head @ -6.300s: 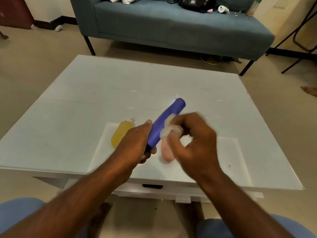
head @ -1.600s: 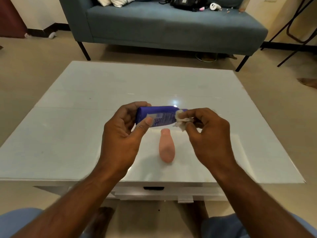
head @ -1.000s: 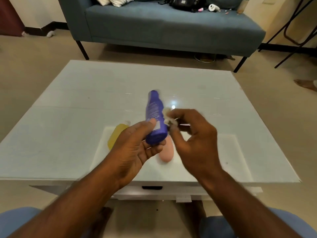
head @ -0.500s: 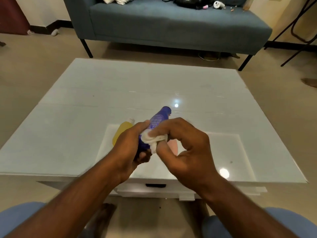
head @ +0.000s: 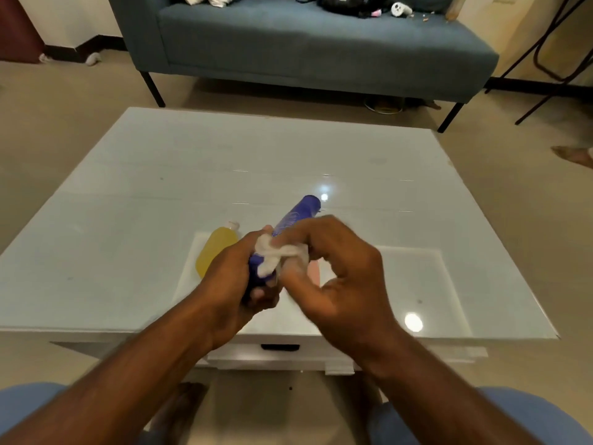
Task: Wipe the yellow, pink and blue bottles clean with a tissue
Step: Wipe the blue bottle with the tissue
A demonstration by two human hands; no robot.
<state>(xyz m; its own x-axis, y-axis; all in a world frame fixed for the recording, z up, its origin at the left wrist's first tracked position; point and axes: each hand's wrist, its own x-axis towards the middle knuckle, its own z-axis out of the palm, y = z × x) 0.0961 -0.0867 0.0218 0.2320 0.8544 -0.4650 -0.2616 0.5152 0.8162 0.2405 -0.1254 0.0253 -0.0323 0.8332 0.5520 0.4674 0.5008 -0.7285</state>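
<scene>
My left hand grips the lower end of the blue bottle, which tilts up and away to the right above the table. My right hand presses a crumpled white tissue against the bottle's middle. The yellow bottle lies on the table just left of my left hand, its white cap pointing away. Only a sliver of the pink bottle shows between my right fingers; the rest is hidden behind my hands.
The bottles lie on a white glossy table with a drawer handle in its front edge. A blue-grey sofa stands beyond the table. Black metal legs stand at the far right.
Over the last second the blue bottle went from nearly upright to tilted away to the right. My right hand with the tissue has slid down onto the bottle's middle, close to my left hand.
</scene>
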